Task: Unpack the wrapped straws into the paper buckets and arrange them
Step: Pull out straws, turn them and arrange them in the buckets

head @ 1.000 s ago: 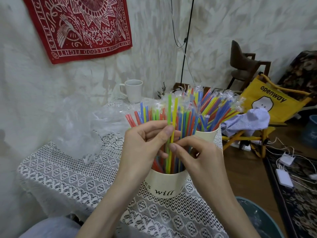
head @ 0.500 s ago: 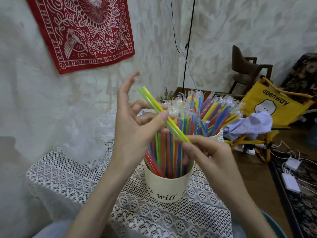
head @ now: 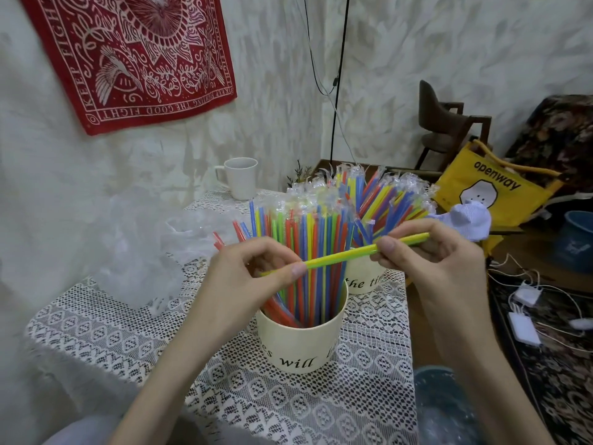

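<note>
Two straws, one yellow and one green (head: 341, 255), lie nearly level between my hands above the near paper bucket (head: 301, 346). My left hand (head: 247, 277) pinches their left end and my right hand (head: 430, 252) pinches them near the right end. The near bucket holds several unwrapped coloured straws (head: 308, 252) standing upright. Behind it on the right, the second paper bucket (head: 364, 281) holds several straws in clear wrappers (head: 378, 194).
A white mug (head: 240, 178) stands at the table's far edge. Crumpled clear plastic (head: 141, 248) lies on the lace tablecloth (head: 106, 332) at left. A blue bin (head: 446, 409) sits by the table's right side. A yellow bag (head: 491, 187) and chargers (head: 526, 326) are on the right.
The two straws came out of the near bucket, were tilted up to the left, and now lie nearly level between both hands. My right hand moved to the right along them.
</note>
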